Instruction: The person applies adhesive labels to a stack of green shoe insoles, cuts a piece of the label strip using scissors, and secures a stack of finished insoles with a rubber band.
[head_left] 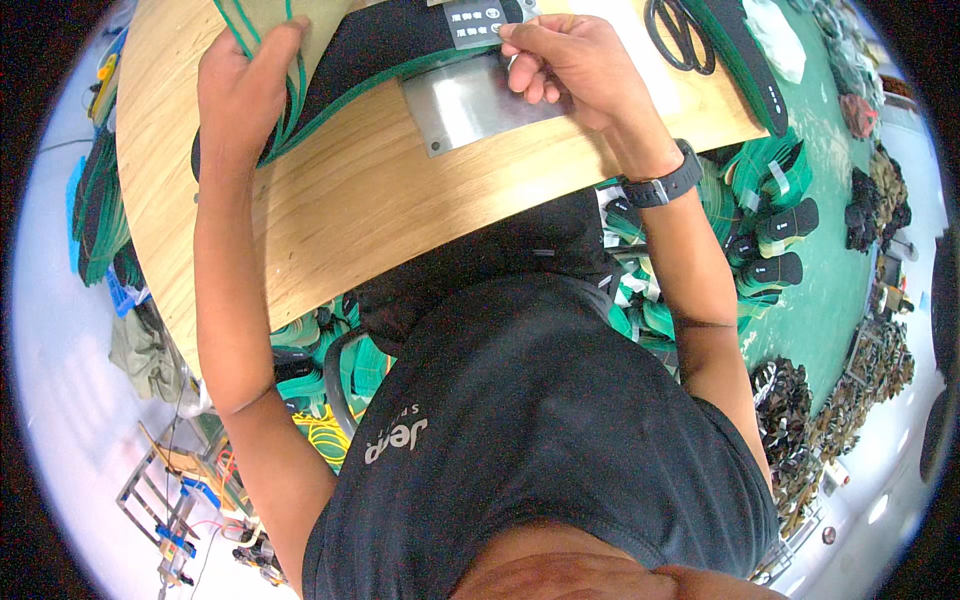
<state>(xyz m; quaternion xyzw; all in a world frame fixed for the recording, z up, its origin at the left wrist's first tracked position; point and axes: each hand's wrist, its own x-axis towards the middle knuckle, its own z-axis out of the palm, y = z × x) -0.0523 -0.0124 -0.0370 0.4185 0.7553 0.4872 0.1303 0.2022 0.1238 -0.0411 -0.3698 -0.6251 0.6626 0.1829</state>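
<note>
A long black fabric strip with green edging (375, 62) lies curved across the far side of the table. My left hand (245, 95) is closed on the strip's left part, where a beige layer (312, 35) with green edges is folded up. On the black face sits a grey label (474, 40) with white print. My right hand (575, 65) pinches the label's right edge between thumb and forefinger, its other fingers curled. Below the label, partly under the strip, a shiny metal plate (465, 108) rests on the wooden table (400, 210).
Black cord loops (680, 35) and another black, green-edged strip (735, 60) lie at the table's right. Stacks of similar strips (770, 230) stand on the green floor beside and under the table. More strips (100, 210) hang at the left. A tool stand (170, 510) is at lower left.
</note>
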